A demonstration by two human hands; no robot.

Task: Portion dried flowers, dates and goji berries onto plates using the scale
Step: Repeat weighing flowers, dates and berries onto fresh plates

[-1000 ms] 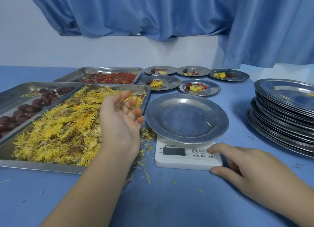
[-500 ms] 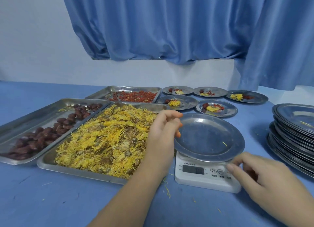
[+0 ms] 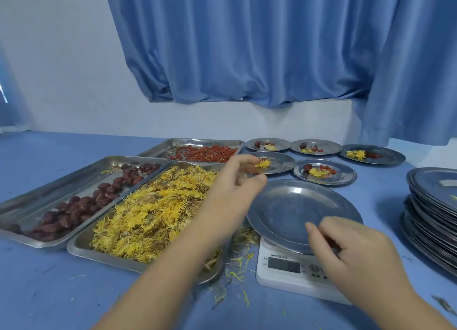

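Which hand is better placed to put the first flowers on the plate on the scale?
Left, probably. The left hand is over the near corner of the flower tray, beside the empty plate. The right hand is at the plate's near rim over the scale, farther from the flowers.

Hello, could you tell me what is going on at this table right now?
A person is portioning dried ingredients onto metal plates. An empty plate sits on the white scale; the right hand hovers at its near rim, while the left hand is raised between it and the tray of yellow dried flowers. Trays of dates and goji berries lie beyond, and five filled plates stand behind.
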